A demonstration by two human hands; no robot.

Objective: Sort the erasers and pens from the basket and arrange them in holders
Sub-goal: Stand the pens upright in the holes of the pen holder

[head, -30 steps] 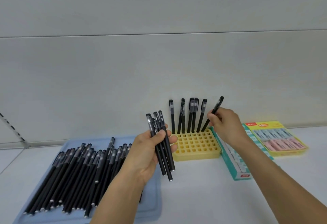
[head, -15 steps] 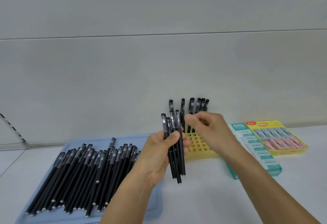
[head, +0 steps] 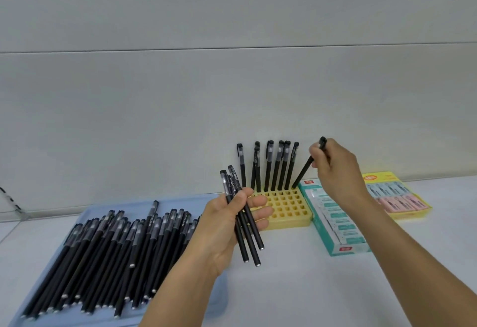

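At the far left of the bench we have the blue tray, where a large heap of black pens lies loosely side by side, waiting to be sorted. Moving right, our left hand grips a small bundle of pens between thumb and curled fingers, caps up, held above the near edge of the yellow holder. That holder's back row already carries a line of standing pens, while the rows in front are vacant. Further right, our right hand pinches a single pen near its cap, the pen tilted with its tip at the rightmost hole of the back row; we cannot tell whether it is seated. Beside the holder lie a teal eraser box and, beyond it, a yellow eraser pack. We judge the risk to lie in the tilt: pushed down at this angle, the tip could catch the hole's rim, skid off toward the teal box, or lever the light holder and upset its neighbours. The loosely held bundle could also slip, since the fingers grip it only partway along.
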